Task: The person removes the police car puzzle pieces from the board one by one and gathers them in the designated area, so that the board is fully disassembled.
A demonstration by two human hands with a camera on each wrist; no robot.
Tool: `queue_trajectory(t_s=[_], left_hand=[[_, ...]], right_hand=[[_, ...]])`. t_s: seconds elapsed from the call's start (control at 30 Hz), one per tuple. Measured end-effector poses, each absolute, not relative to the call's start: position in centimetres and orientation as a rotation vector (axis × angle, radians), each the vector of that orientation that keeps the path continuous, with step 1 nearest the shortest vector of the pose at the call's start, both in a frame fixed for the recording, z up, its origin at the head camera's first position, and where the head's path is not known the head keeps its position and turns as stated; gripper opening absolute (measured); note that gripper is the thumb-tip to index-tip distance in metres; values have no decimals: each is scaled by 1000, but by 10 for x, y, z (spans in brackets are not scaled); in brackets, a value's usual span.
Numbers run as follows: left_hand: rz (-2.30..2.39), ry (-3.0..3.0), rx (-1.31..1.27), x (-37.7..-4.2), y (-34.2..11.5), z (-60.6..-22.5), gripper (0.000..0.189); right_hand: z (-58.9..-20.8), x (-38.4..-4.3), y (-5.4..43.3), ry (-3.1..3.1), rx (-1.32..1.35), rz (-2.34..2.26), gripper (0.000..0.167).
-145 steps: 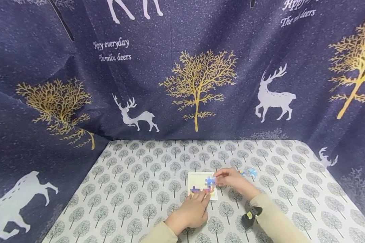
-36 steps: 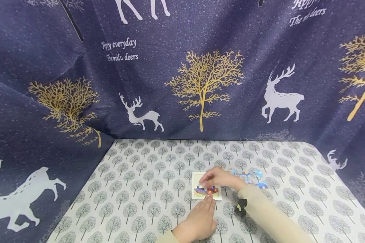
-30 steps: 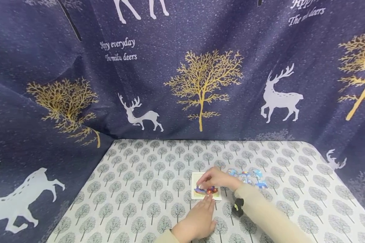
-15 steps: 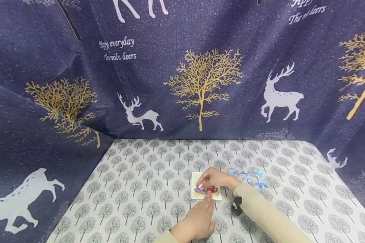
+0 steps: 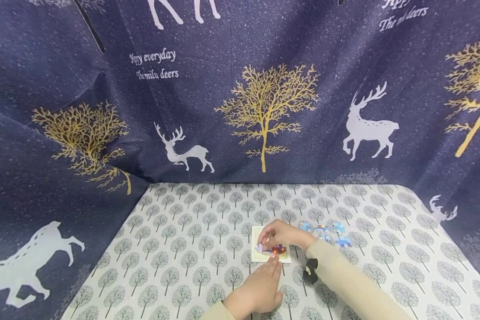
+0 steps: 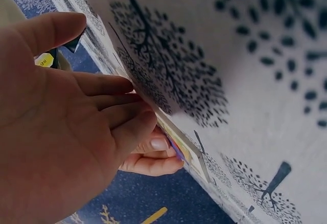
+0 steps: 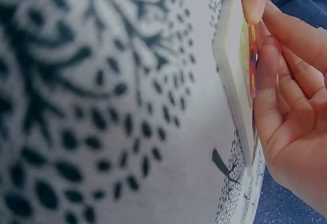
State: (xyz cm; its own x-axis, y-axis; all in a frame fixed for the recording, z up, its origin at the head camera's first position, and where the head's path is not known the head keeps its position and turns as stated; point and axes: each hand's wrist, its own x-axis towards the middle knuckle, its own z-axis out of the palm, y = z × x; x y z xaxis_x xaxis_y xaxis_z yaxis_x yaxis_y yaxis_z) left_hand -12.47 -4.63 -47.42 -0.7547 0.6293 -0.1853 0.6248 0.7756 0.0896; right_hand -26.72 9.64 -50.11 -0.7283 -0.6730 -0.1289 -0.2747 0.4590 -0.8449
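A cream jigsaw tray (image 5: 256,232) lies on the table in the head view, with a raised rim. My right hand (image 5: 281,233) reaches over it from the right, thumb and fingers pinching a purple jigsaw piece (image 5: 258,249) whose surface catches pale glare. Beside that piece, a red jigsaw piece (image 5: 279,250) sits in the tray's lower right. My left hand (image 5: 261,286) lies flat in front, its straight fingertips on the tray's near edge by the red piece. The right wrist view shows the tray's side edge (image 7: 225,55) and a red and purple strip of pieces (image 7: 253,60) by my thumb.
Several loose blue jigsaw pieces (image 5: 338,228) lie on the table right of the tray, partly behind my right forearm. A black wrist device (image 5: 310,270) hangs under the right sleeve. A dark blue deer-print curtain (image 5: 232,133) stands behind the tree-print tablecloth (image 5: 208,222).
Blue pieces that were in the tray now lie to its right. My right hand has come over the tray's left part; the purple piece has just turned pale with glare. My left hand has barely moved.
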Motion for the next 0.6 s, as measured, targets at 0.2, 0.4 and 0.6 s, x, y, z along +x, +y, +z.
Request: queue_trajectory(t_s=[0.2,0.4,0.6], left_hand=[[96,2730,992,-126,-47,-472,65],[163,2709,956,-126,-48,-472,67],[192,2696,939,-127,-48,-471,68]], right_hand=[[-502,-267,96,2223,-739,-1239,17],[-500,-268,96,2186,-700,-1274,18],[-498,-268,95,2167,-675,-1260,22]])
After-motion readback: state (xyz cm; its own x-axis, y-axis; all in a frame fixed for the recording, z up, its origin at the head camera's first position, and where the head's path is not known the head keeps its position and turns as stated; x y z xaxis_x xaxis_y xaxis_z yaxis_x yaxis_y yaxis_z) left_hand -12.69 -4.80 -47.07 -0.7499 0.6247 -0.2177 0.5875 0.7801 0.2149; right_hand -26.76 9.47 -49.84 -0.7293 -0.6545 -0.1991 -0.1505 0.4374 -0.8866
